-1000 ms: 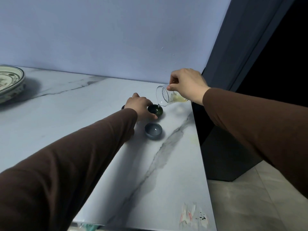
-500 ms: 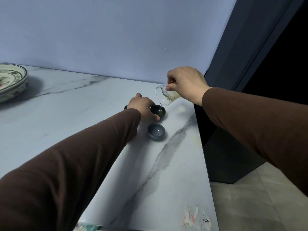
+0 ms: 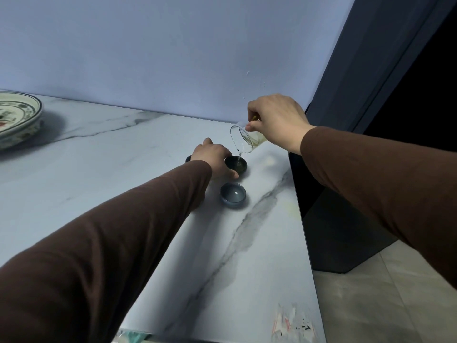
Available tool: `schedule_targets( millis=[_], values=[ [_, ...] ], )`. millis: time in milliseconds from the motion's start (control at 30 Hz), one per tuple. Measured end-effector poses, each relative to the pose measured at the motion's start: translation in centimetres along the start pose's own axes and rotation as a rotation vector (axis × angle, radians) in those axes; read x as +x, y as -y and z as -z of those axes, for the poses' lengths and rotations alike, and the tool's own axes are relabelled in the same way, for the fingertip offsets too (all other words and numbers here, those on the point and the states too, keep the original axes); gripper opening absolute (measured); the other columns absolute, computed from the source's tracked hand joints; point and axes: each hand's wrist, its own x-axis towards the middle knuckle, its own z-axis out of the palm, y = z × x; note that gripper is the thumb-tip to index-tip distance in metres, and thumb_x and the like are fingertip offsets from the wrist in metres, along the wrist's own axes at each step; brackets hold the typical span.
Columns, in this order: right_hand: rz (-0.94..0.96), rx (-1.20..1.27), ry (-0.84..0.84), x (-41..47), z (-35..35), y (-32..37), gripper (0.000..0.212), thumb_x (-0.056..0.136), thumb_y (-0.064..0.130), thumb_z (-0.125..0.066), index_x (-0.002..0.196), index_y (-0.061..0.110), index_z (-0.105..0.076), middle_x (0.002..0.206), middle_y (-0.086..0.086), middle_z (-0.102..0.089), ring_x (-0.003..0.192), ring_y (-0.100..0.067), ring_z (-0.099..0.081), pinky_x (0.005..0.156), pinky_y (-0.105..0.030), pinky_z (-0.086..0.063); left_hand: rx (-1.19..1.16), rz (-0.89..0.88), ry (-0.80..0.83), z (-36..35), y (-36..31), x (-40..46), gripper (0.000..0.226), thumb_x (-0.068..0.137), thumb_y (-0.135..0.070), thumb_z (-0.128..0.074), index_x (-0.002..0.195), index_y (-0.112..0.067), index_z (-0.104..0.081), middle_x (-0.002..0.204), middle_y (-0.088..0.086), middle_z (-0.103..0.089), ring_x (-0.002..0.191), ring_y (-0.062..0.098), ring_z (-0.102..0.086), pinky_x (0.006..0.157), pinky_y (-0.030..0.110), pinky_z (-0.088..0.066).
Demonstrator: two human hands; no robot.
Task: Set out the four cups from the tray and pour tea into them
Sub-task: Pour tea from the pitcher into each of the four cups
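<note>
We see the right hand (image 3: 277, 120) at about 1 o'clock from frame centre, fingers closed around a glass pitcher (image 3: 243, 142) tipped mouth-down to the left, pale yellow tea inside. A thin stream (image 3: 239, 154) drops from its lip into the dark cup (image 3: 237, 165) directly below. The left hand (image 3: 214, 158) is just at 9 o'clock of that cup, fingers curled against its side, thumb under its near edge; we can't tell whether it truly grips or only steadies. A sliver of another dark cup (image 3: 188, 158) peeks out at 9 o'clock of the left hand, mostly hidden. A blue-grey cup (image 3: 233, 195) stands upright at 6 o'clock of the dark cup, near but apart, something pale glinting inside. All rest on the marble table (image 3: 99, 169) close to its right edge. A patterned plate (image 3: 17, 120) sits at far 9 o'clock, well apart. Both sleeves are brown.
</note>
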Motion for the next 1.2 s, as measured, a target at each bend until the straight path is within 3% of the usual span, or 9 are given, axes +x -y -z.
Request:
schedule_targets(
  millis=[467,733,900,1000,1200],
  values=[
    [-0.012,0.033,-0.003,-0.3,-0.1,-0.2,0.018,0.085,0.036,-0.07,0.087,0.019,-0.065,0.083,0.003,-0.062,0.09,-0.025,-0.056,0.067,-0.032,-0.035,0.012,-0.002,0.006,0.1,-0.1,-0.1,0.064,0.07,-0.062,-0.07,0.125,-0.028,-0.064,0.117,-0.001,-0.066,0.123,0.024,-0.039,0.099,0.038,-0.041],
    [-0.466,0.389,0.036,-2.4,-2.4,-2.7,0.023,0.082,0.042,-0.073,0.083,0.019,-0.069,0.085,0.003,-0.065,0.084,-0.019,-0.057,0.07,-0.028,-0.037,-0.019,0.027,0.007,0.1,-0.4,-0.6,0.064,0.069,-0.06,-0.07,0.124,-0.028,-0.064,0.116,-0.002,-0.065,0.123,0.024,-0.038,0.097,0.038,-0.043],
    [-0.691,0.639,0.02,-3.7,-2.6,-3.5,0.029,0.078,0.045,-0.076,0.07,0.021,-0.063,0.074,0.01,-0.061,0.072,-0.013,-0.054,0.055,-0.026,-0.036,-0.015,0.041,-0.001,0.6,-0.5,-1.1,0.079,0.072,-0.06,-0.071,0.138,-0.022,-0.051,0.131,0.003,-0.057,0.13,0.029,-0.035,0.101,0.042,-0.042],
    [-0.69,0.683,0.007,-4.4,-1.8,-3.3,0.029,0.077,0.045,-0.077,0.07,0.02,-0.065,0.071,0.009,-0.06,0.068,-0.01,-0.053,0.055,-0.027,-0.037,-0.076,0.027,-0.086,1.5,-0.4,-2.1,0.078,0.077,-0.053,-0.072,0.144,-0.023,-0.046,0.134,0.004,-0.055,0.131,0.03,-0.034,0.102,0.04,-0.041],
    [-0.579,0.615,0.034,-6.3,0.4,-1.8,0.027,0.078,0.046,-0.075,0.073,0.021,-0.065,0.068,0.013,-0.057,0.064,-0.006,-0.051,0.053,-0.026,-0.033,0.004,-0.048,-0.154,2.1,-0.7,-6.4,0.055,0.08,-0.055,-0.066,0.128,-0.029,-0.061,0.122,0.0,-0.062,0.122,0.028,-0.04,0.095,0.036,-0.039]
  ],
)
